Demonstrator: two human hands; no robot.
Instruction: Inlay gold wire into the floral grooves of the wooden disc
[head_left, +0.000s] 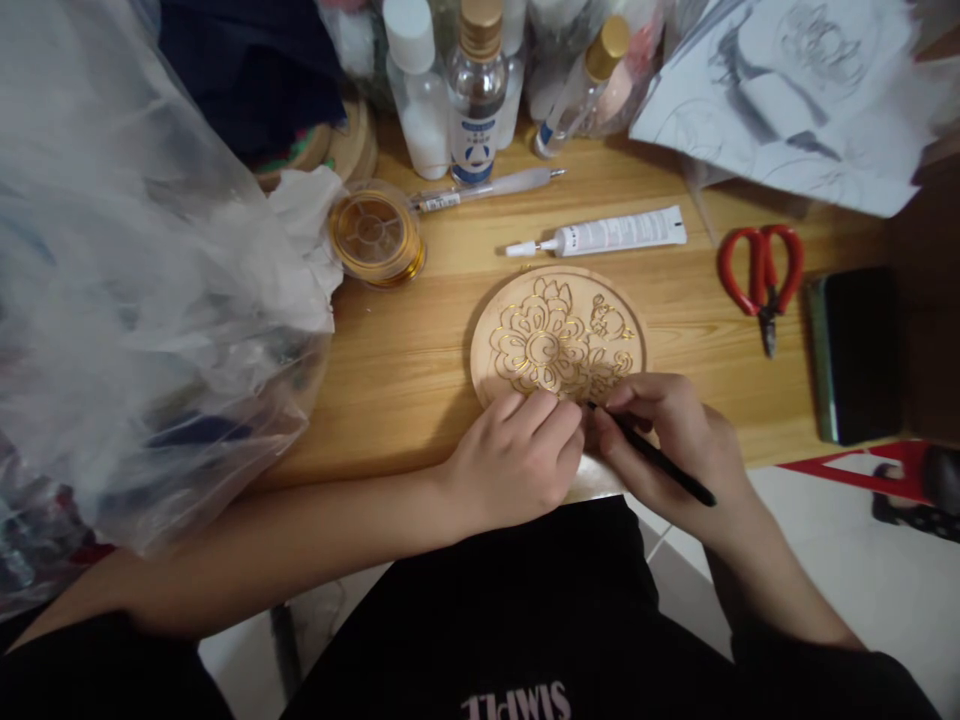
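Observation:
A round wooden board (486, 335) lies on the table, with a flower and a small animal figure outlined on it in thin gold wire. My left hand (517, 450) rests over its lower edge, fingers curled and closed; the fingertips are turned away, so I cannot make out what they pinch. Slim black tweezers (664, 460) slant through the fingers of my right hand (675, 440), their tip down at the board's lower edge beside my left fingers. The hands hide that lower part of the pattern.
Behind the board lie a white glue tube (622, 234), a pen (495, 188) and a spool of gold wire (377, 235). Red-handled cutters (763, 280) and a phone (855, 355) are at right. Bottles (477, 110) and drawn papers (795, 110) line the back; a plastic bag (150, 280) bulges at left.

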